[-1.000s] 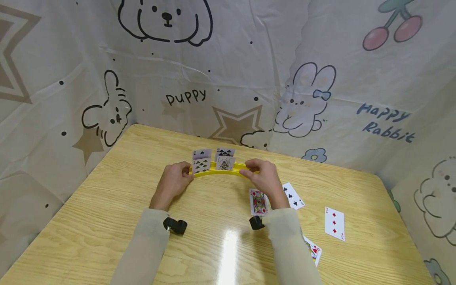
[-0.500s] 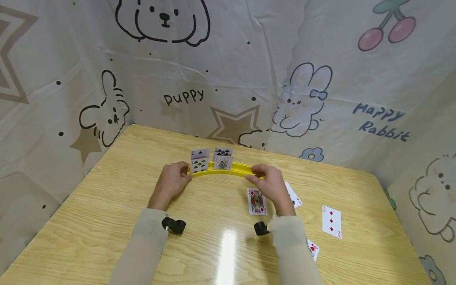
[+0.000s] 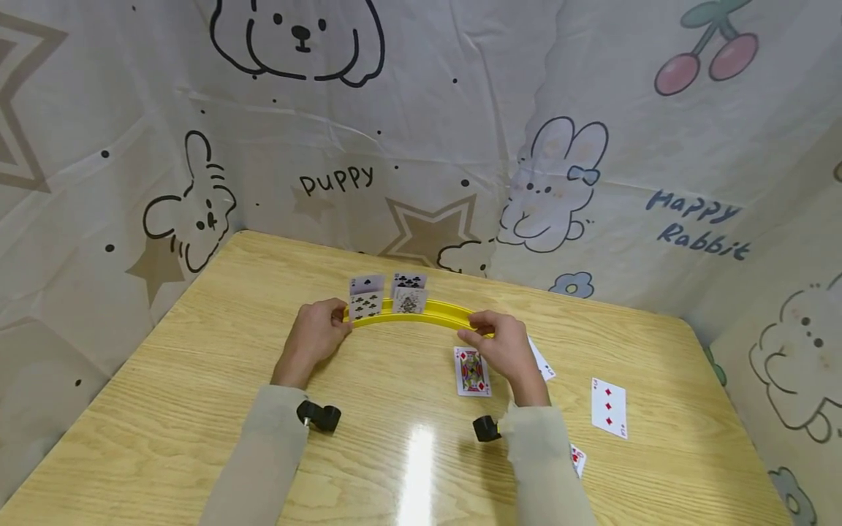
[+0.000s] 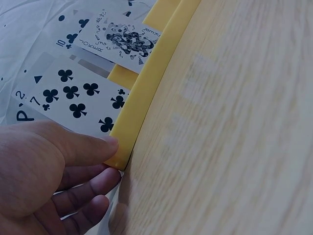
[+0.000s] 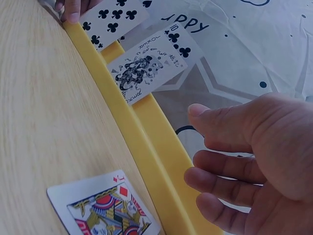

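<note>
One yellow curved card holder (image 3: 421, 314) held four standing cards (image 3: 388, 296). Four more cards (image 3: 608, 408) lay flat on the table (image 3: 197, 351).

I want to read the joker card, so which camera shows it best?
The left wrist view: the joker stands large and sharp in the yellow holder. The right wrist view shows it clearly too, slightly smaller. The head view shows it tiny and unreadable.

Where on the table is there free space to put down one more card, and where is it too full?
Bare wood lies left of the left hand, out to the table edge, and between the two sleeves, near the glare. It is crowded on the right: the queen of diamonds, the three of diamonds and other loose cards lie around the right hand, behind the yellow card holder.
</note>
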`<move>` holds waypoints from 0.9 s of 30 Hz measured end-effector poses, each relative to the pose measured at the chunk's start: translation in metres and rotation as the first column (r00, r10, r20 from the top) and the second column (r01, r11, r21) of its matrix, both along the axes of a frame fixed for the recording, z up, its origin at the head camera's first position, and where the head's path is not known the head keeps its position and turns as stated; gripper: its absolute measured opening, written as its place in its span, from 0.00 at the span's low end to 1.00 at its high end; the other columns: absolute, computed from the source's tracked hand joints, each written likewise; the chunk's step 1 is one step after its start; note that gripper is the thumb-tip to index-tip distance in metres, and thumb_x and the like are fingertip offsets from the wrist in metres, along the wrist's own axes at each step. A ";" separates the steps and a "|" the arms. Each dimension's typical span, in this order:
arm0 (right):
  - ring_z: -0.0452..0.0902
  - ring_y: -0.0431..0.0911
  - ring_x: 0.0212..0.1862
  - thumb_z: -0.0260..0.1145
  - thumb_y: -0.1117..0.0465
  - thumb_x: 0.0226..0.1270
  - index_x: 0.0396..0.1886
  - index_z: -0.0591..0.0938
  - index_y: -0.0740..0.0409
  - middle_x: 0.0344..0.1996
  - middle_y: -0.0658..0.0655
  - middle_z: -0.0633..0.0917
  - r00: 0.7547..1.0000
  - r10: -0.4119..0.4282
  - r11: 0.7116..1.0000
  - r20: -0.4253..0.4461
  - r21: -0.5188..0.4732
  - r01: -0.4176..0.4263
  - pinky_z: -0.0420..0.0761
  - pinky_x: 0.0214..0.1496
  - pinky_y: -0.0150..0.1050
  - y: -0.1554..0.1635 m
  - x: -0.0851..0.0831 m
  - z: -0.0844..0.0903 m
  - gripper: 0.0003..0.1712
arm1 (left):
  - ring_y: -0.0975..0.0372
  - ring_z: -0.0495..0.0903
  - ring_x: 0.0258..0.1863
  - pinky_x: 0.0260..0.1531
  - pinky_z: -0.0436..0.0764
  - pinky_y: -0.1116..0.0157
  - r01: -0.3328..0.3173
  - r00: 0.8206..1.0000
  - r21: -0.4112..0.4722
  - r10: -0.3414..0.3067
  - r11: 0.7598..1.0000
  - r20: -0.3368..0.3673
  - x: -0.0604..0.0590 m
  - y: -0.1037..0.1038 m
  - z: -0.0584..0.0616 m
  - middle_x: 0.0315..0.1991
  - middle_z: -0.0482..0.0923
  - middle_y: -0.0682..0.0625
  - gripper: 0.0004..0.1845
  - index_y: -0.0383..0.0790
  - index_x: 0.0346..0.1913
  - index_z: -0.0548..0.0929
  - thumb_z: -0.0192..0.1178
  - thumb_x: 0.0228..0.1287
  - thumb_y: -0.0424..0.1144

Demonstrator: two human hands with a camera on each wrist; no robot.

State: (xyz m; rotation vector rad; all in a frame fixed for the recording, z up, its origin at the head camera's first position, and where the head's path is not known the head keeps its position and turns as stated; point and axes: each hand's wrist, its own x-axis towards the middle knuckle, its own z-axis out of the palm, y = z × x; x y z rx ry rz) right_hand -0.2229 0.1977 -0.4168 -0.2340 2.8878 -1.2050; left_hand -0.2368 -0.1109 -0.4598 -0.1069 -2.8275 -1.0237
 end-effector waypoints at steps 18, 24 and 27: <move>0.74 0.45 0.39 0.68 0.53 0.53 0.45 0.79 0.61 0.39 0.55 0.81 0.999 -0.022 1.000 0.023 0.020 0.022 0.74 0.43 0.43 0.012 0.008 -0.009 0.23 | 0.61 0.72 0.28 0.31 0.73 0.63 0.002 1.000 0.003 -0.002 1.000 -0.007 0.000 0.000 -0.001 0.33 0.77 0.49 0.17 0.36 0.45 0.79 0.64 0.52 0.38; 0.74 0.45 0.39 0.68 0.52 0.52 0.45 0.80 0.60 0.37 0.54 0.81 0.998 -0.043 0.998 0.049 0.040 0.041 0.74 0.43 0.42 0.015 0.010 -0.012 0.23 | 0.60 0.72 0.28 0.31 0.73 0.62 0.006 1.000 0.003 -0.006 1.000 -0.015 0.000 -0.001 -0.002 0.31 0.76 0.49 0.15 0.36 0.43 0.79 0.64 0.51 0.38; 0.75 0.45 0.39 0.69 0.53 0.52 0.45 0.80 0.61 0.37 0.54 0.81 0.997 -0.054 0.998 0.061 0.047 0.051 0.74 0.43 0.42 0.015 0.011 -0.014 0.22 | 0.60 0.71 0.28 0.31 0.73 0.62 0.010 1.000 0.001 -0.010 1.000 -0.012 0.000 0.000 -0.001 0.31 0.76 0.49 0.16 0.36 0.44 0.79 0.64 0.52 0.38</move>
